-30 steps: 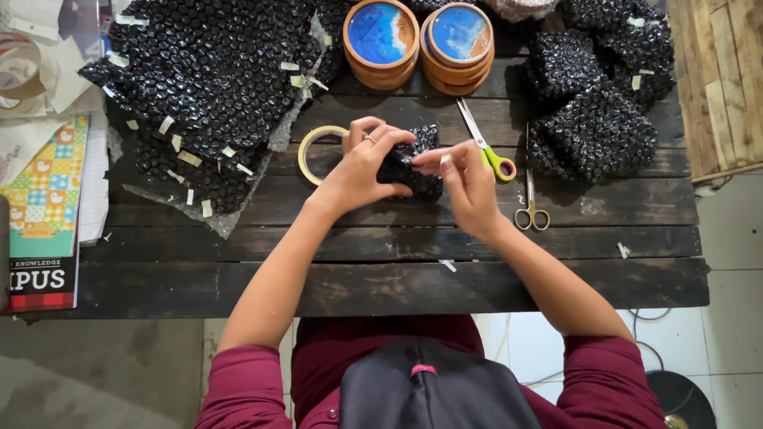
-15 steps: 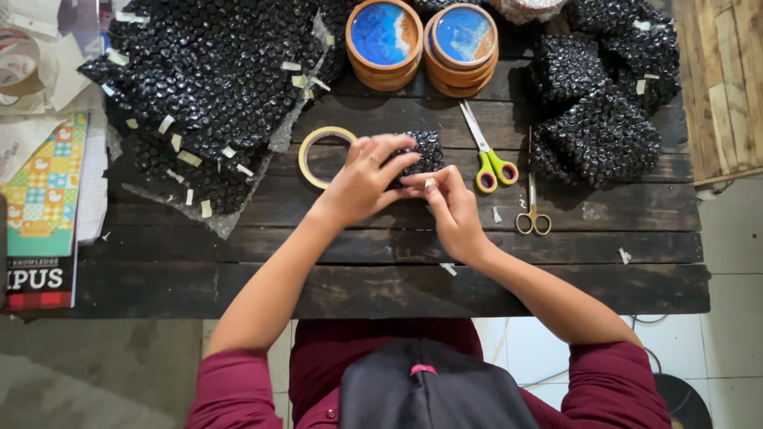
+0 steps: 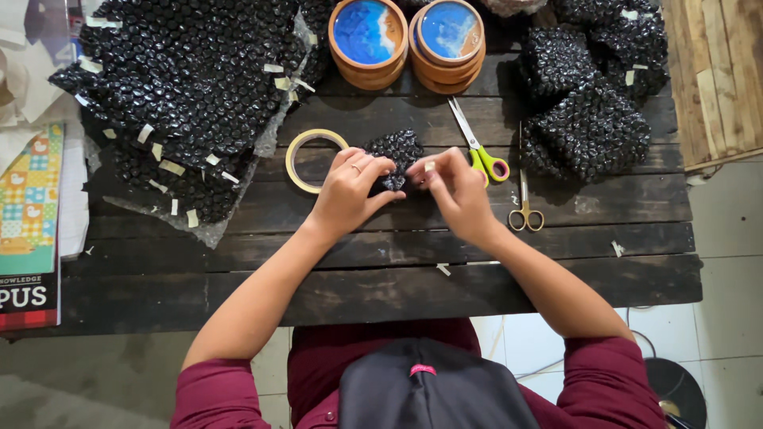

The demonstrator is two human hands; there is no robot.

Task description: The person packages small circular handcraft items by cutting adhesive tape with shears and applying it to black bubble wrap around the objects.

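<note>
Black bubble-wrapped bundle (image 3: 395, 152) pinned on table (image 3: 397, 278) by left hand (image 3: 350, 191); tape scrap (image 3: 429, 167) pinched in right hand (image 3: 455, 189), ready for sealing.

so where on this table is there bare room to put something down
Bare planks run along the near edge of the table, below both hands, and on the right below the small scissors. The far half is crowded: bubble wrap sheet, tape roll, coasters, wrapped bundles.

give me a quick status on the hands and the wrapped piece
Left hand presses small bubble-wrapped bundle on table. Right hand pinches its edge. Tape roll beside left hand, scissors beside right; neither blocks.
</note>
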